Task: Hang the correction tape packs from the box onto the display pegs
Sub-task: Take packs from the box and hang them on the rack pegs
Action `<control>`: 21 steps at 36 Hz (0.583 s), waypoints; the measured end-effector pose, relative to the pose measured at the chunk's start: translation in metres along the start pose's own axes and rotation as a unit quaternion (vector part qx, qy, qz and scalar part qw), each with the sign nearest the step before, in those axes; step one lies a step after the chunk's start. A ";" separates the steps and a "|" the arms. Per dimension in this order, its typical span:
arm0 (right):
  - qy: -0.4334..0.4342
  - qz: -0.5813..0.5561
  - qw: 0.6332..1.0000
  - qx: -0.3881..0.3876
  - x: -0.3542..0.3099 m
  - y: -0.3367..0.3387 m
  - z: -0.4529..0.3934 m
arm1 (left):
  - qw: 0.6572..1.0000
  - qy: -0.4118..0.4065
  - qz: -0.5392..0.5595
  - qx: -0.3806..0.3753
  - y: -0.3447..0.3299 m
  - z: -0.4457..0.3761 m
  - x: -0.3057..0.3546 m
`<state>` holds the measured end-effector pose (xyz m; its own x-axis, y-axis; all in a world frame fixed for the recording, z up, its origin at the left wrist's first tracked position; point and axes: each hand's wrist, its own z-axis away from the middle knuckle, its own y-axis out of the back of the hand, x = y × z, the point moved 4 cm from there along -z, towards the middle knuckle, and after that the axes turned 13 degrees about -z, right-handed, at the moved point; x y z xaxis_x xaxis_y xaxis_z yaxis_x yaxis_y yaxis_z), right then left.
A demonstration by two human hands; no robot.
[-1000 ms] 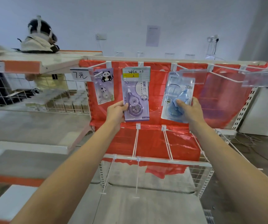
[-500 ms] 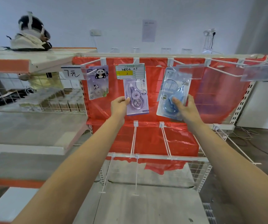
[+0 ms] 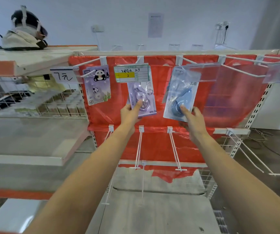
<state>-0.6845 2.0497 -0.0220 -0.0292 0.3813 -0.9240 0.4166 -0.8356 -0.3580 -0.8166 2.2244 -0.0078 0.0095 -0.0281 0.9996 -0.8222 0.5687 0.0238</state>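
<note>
Up on the head view, the left hand (image 3: 129, 114) pinches the lower left edge of a purple correction tape pack (image 3: 142, 98), which hangs below a price label (image 3: 131, 73) on the red display rack (image 3: 161, 146). Beside it, the right hand (image 3: 194, 119) grips the bottom of a blue correction tape pack (image 3: 180, 95), fingers curled round it, tilted under a clear label holder (image 3: 203, 72). Further left, a panda pack (image 3: 97, 85) hangs on its peg.

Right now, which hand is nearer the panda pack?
Left. The left hand pinches the purple pack just right of the panda pack; the right hand holds the blue pack farther right.
</note>
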 end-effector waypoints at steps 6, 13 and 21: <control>0.016 0.054 0.998 0.026 -0.011 -0.001 -0.029 | 0.998 0.031 -0.008 0.056 0.004 -0.025 0.007; 0.016 0.113 0.992 0.045 -0.011 -0.004 -0.051 | 0.994 0.039 -0.057 0.082 0.010 -0.052 0.008; 0.018 0.146 0.987 0.058 -0.009 -0.014 -0.066 | 0.992 0.027 -0.086 0.088 0.006 -0.064 0.008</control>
<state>-0.6296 2.0836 0.0005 0.1096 0.1303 -0.9854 0.2961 -0.9506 -0.0927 -0.7855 2.2805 0.0014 0.1837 -0.0657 0.9808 -0.8925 0.4070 0.1944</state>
